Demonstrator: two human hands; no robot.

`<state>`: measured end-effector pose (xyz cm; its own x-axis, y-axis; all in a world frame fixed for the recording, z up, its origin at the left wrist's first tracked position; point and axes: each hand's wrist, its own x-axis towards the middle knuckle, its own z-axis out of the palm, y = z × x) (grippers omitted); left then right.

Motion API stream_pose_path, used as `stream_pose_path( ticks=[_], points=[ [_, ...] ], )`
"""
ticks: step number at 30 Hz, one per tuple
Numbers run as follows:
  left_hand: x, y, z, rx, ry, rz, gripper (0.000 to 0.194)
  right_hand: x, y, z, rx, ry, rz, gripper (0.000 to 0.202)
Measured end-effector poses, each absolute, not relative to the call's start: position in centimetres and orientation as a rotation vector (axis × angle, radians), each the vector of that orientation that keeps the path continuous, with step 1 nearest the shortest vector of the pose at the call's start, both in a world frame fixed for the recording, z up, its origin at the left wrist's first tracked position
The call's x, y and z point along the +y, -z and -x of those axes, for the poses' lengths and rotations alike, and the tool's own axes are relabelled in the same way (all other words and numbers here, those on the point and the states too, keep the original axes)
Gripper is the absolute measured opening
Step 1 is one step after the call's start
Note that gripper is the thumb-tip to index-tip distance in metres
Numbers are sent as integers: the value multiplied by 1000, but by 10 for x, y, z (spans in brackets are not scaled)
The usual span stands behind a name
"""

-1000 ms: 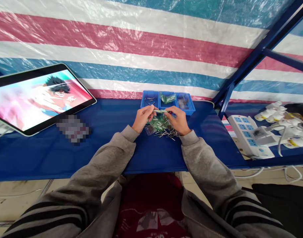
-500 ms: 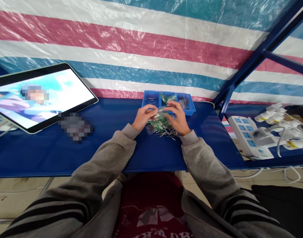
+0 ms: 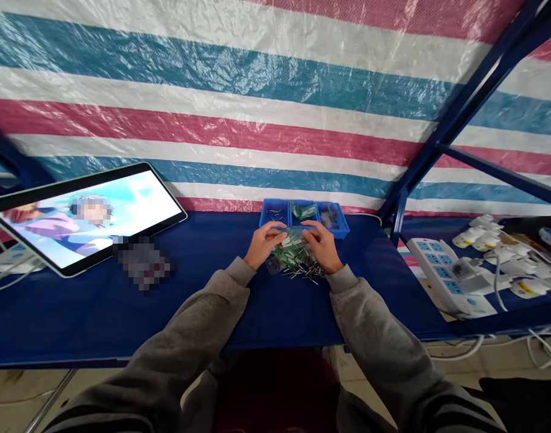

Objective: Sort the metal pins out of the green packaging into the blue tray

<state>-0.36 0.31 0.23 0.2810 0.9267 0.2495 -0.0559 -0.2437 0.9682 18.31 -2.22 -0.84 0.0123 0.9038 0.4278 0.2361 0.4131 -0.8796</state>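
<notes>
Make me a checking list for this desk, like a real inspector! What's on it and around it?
Surface: blue table, bare in front of the pile.
Job's things: green pieces and thin metal pins piled up; blue divided tray behind, with small parts.
Clutter: big screen, a blurred-out item, white power strip.
Hands: left and right at the pile, fingers bent; grip unclear.
Cables: white ones at both sides.
Surroundings: striped sheet, blue metal frame.
</notes>
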Motion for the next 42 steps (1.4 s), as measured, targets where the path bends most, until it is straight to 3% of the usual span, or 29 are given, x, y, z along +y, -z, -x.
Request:
stream_pose_path(
  ticks=[9, 13, 21, 25, 30, 34, 42],
  points=[
    [3, -3, 3, 801, -1088, -1285, 40, -21, 7, -186, -1752, -295, 956, 19],
    [2, -4, 2, 838, -1105, -1403, 50, -21, 7, -185, -1685, -377, 1042, 21],
    [-2, -8, 3, 818, -1147, -1489, 42, -24, 7, -184, -1566, -617, 1078, 31],
    [1, -4, 2, 815, -1185, -1399, 38, -25, 4, -185, -1665, -546, 1004, 34],
    [1, -1, -1, 759, -1074, -1295, 41, -23, 3, -186, -1715, -346, 1000, 20],
    [-1, -4, -2, 707, -1075, -1392, 50, -19, 5, -187, -1611, -472, 1040, 27],
    [3, -1, -4, 831, -1152, -1615, 40, -21, 8, -188, -1534, -640, 1082, 35]
  ],
)
